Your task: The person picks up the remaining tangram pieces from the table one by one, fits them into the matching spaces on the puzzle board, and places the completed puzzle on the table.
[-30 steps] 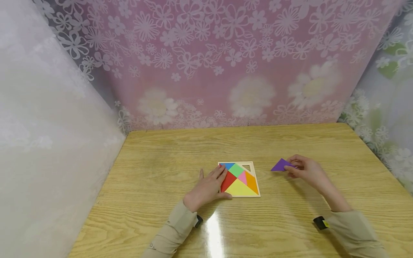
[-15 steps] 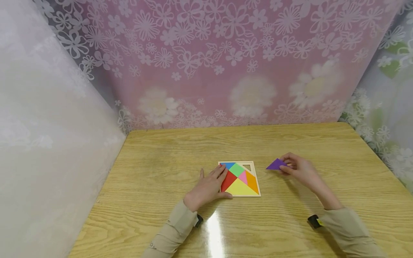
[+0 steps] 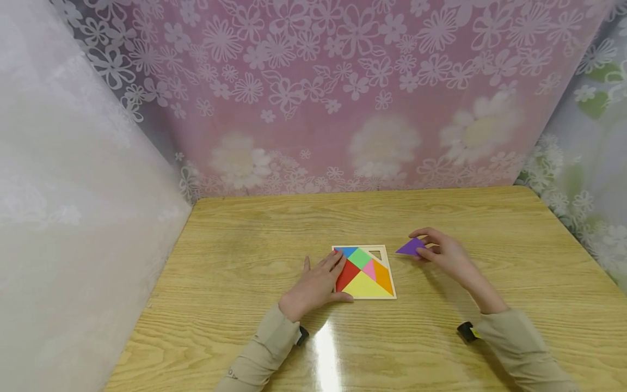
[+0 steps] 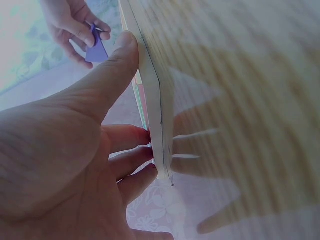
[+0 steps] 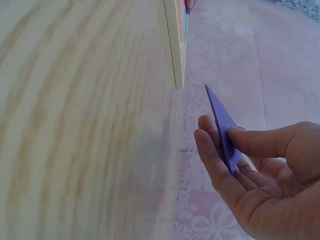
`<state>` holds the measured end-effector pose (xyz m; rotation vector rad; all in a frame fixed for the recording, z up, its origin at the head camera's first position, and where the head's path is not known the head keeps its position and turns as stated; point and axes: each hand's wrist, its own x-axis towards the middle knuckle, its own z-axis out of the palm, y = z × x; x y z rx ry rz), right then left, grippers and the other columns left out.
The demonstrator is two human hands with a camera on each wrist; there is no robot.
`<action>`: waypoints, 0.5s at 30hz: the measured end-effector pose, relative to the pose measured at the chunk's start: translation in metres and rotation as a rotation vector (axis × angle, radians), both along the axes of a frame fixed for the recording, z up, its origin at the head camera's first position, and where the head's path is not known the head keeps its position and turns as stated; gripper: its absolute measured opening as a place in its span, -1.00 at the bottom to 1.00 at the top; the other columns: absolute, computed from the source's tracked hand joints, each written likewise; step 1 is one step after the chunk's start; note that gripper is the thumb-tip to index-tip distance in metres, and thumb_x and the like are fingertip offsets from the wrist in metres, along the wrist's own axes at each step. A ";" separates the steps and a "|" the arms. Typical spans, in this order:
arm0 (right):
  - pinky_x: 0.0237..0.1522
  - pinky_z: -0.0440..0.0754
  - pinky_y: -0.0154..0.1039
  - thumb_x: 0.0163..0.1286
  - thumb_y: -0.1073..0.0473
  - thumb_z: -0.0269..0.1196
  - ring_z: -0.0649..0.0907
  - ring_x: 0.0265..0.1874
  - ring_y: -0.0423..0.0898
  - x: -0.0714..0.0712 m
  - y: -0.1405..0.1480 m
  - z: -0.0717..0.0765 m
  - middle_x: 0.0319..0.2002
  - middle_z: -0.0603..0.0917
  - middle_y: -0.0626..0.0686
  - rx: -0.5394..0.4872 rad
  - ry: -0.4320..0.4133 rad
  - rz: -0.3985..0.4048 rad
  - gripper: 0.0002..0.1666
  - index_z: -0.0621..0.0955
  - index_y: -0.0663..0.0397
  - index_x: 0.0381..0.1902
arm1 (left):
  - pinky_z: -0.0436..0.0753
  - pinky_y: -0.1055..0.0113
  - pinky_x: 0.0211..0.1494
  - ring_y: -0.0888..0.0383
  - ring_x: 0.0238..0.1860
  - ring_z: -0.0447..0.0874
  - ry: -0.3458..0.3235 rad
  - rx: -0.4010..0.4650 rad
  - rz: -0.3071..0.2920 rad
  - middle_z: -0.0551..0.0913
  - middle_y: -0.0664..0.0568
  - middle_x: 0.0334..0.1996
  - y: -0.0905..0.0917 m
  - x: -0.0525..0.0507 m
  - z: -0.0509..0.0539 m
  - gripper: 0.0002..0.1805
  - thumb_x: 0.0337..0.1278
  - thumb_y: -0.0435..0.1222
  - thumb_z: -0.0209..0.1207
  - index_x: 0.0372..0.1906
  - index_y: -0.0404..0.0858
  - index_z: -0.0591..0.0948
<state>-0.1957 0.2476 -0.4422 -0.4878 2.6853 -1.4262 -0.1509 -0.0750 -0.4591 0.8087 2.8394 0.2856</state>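
Note:
A tangram board [image 3: 368,292] with a pale wooden frame lies on the table, filled with coloured flat pieces except for a gap [image 3: 375,254] at its far right corner. My left hand [image 3: 313,286] rests spread on the board's left side, its fingertips on the blue and red pieces and its thumb by the near edge. Between thumb and fingers, my right hand [image 3: 448,258] pinches a purple triangle tangram piece [image 3: 410,247] above the table, just right of the board and apart from it. The right wrist view shows the purple triangle [image 5: 225,127] held tilted.
The wooden table [image 3: 245,234] extends around the board on all sides. A pink floral curtain [image 3: 313,109] hangs behind its far edge, with a pale curtain [image 3: 88,190] on the left and a floral one [image 3: 583,163] on the right.
My right hand has moved left with the purple triangle, bringing it closer to the board's far right corner. The left hand and the board have stayed in place.

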 end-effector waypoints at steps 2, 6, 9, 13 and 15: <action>-0.30 0.76 -0.15 0.42 0.49 0.21 0.78 -0.33 0.13 -0.001 -0.002 -0.001 -0.11 0.65 0.39 0.002 -0.004 -0.004 -0.62 0.52 0.40 0.18 | 0.11 -0.41 0.44 0.04 0.61 0.02 -0.001 -0.002 0.001 0.08 -0.03 0.61 0.000 0.000 0.000 0.02 0.23 0.25 0.18 0.60 -0.25 0.16; -0.30 0.76 -0.13 0.41 0.51 0.20 0.77 -0.32 0.17 -0.004 -0.005 -0.003 -0.11 0.65 0.40 0.008 -0.007 -0.009 -0.63 0.53 0.41 0.16 | 0.13 -0.40 0.44 0.05 0.61 0.03 0.004 -0.011 0.002 0.09 -0.02 0.61 0.001 0.000 0.001 0.02 0.23 0.25 0.18 0.60 -0.24 0.17; -0.30 0.76 -0.12 0.40 0.52 0.20 0.77 -0.30 0.19 -0.005 -0.008 -0.003 -0.11 0.65 0.40 0.018 0.000 -0.013 -0.64 0.54 0.39 0.14 | 0.14 -0.40 0.44 0.05 0.60 0.04 0.009 -0.014 0.004 0.10 -0.02 0.61 0.001 -0.001 0.000 0.03 0.23 0.26 0.19 0.60 -0.24 0.17; -0.29 0.75 -0.15 0.39 0.48 0.24 0.77 -0.27 0.18 -0.005 -0.013 -0.003 -0.10 0.68 0.38 0.062 0.019 -0.027 -0.64 0.56 0.33 0.13 | 0.13 -0.41 0.44 0.05 0.60 0.04 0.008 -0.014 0.007 0.09 -0.01 0.61 0.001 -0.001 0.000 0.03 0.23 0.26 0.19 0.60 -0.24 0.16; -0.29 0.72 -0.21 0.39 0.45 0.27 0.77 -0.26 0.16 -0.006 -0.015 -0.003 -0.10 0.69 0.35 0.090 0.025 -0.034 -0.65 0.58 0.30 0.12 | 0.12 -0.41 0.44 0.05 0.61 0.04 0.004 -0.013 0.007 0.09 -0.01 0.61 0.001 -0.001 0.000 0.03 0.23 0.26 0.18 0.60 -0.24 0.16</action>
